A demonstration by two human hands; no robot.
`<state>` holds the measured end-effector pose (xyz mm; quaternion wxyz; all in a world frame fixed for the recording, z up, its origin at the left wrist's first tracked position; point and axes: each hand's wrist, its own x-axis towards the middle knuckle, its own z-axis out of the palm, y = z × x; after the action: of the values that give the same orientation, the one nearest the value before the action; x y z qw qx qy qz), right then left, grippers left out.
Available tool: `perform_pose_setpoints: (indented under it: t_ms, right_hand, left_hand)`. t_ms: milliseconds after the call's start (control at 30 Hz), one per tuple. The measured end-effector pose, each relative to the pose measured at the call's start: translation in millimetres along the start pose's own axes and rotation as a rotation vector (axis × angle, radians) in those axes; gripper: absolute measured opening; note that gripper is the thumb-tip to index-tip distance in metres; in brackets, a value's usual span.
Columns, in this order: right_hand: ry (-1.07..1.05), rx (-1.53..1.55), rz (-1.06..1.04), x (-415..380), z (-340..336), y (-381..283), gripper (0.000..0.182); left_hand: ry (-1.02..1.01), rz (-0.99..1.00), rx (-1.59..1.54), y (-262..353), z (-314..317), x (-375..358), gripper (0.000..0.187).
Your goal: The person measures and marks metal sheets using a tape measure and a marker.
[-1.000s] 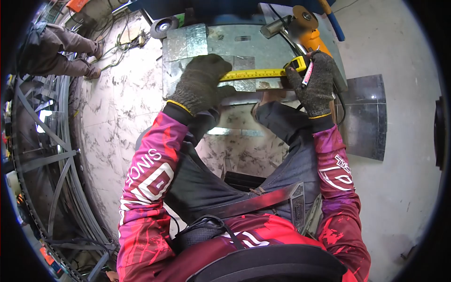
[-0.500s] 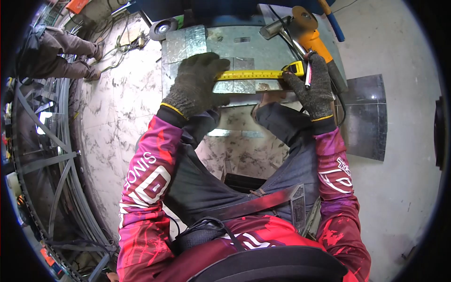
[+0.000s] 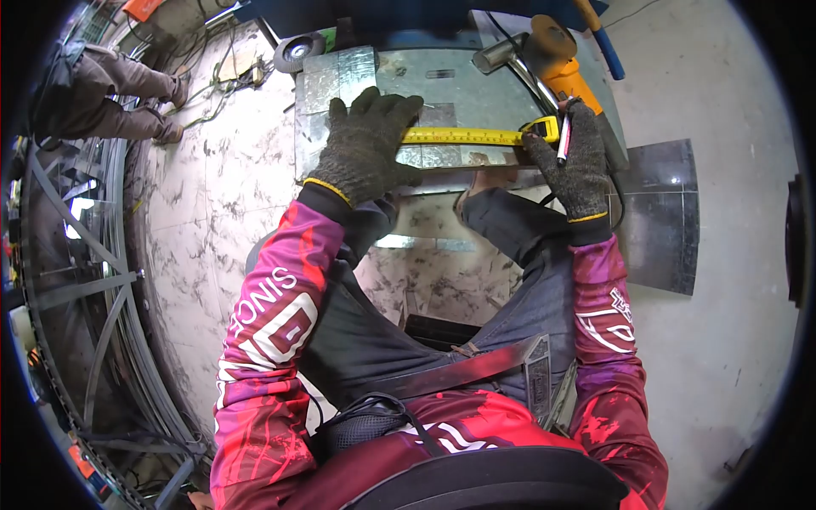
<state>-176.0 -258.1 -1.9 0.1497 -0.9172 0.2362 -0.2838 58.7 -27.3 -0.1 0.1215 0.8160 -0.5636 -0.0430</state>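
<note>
My left hand (image 3: pixel 365 140), in a dark knit glove, lies with fingers spread over the front left of a metal-topped bench (image 3: pixel 416 76). The yellow tape blade (image 3: pixel 463 136) runs from beside its palm to the right; the blade's end is hidden at the glove. My right hand (image 3: pixel 580 166), gloved too, closes around the yellow tape measure case (image 3: pixel 541 129). A white and red marker pen (image 3: pixel 564 140) is also held in its fingers, tip downward. Beneath the blade are thin shiny metal pieces (image 3: pixel 438 155) near the bench's front edge.
An orange angle grinder (image 3: pixel 574 85) and a hammer (image 3: pixel 497 55) lie at the bench's back right. Dark sheets (image 3: pixel 659 212) are on the floor at right. A steel square (image 3: pixel 476 365) rests across my lap. Another person's legs (image 3: pixel 127 93) stand at left, near metal bars (image 3: pixel 110 255).
My left hand has shifted slightly right, its fingers spreading more. The tape measure and my right hand have moved a little to the right.
</note>
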Motion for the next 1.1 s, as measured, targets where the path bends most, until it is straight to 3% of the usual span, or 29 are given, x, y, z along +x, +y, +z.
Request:
perform_pose_setpoints:
  t_ms: [67, 100, 167, 200, 267, 367, 433, 500, 633, 800, 1100]
  right_hand:
    - [-0.011, -0.009, -0.006, 0.3, -1.1, 0.2, 0.064]
    - [0.005, -0.01, -0.013, 0.1, -1.2, -1.1, 0.06]
    - [0.019, -0.011, -0.018, 0.4, -3.9, -7.1, 0.057]
    - [0.059, -0.058, -0.073, 2.3, -8.1, -12.4, 0.053]
    - [0.096, -0.101, -0.133, 7.1, -14.5, -29.2, 0.048]
    - [0.257, 0.077, -0.177, 9.3, -1.3, -64.9, 0.035]
    - [0.19, 0.399, -0.206, 6.5, 24.0, -86.6, 0.031]
    - [0.082, 0.245, -0.311, 12.4, 48.0, -85.0, 0.031]
    - [-0.092, 0.157, -0.199, 16.9, 68.3, -82.1, 0.031]
    - [-0.114, 0.183, -0.112, 8.2, 78.1, -65.0, 0.033]
    - [-0.083, 0.124, -0.175, 8.4, 85.3, -60.3, 0.03]
  left_hand:
    - [0.082, 0.081, -0.113, -4.6, -5.2, 1.7, 0.069]
    - [0.082, 0.081, -0.114, -8.0, -4.3, 2.5, 0.069]
    - [0.222, -0.001, -0.248, -17.2, 0.8, 5.0, 0.043]
    - [0.356, 0.092, -0.212, -21.7, 4.1, 6.8, 0.026]
    - [0.27, 0.055, -0.189, -23.6, 7.3, 4.1, 0.024]
    - [0.129, -0.006, -0.158, -17.8, 1.1, 1.7, 0.023]
    - [0.077, -0.023, -0.15, -14.9, -1.2, 0.8, 0.024]
    - [0.024, -0.019, -0.161, -16.1, -2.6, 1.3, 0.023]
    - [-0.027, -0.002, -0.213, -26.5, -3.5, 1.9, 0.023]
    - [-0.003, 0.059, -0.177, -35.1, 3.9, 4.8, 0.022]
    - [0.014, 0.049, -0.28, -36.4, 2.6, -0.6, 0.018]
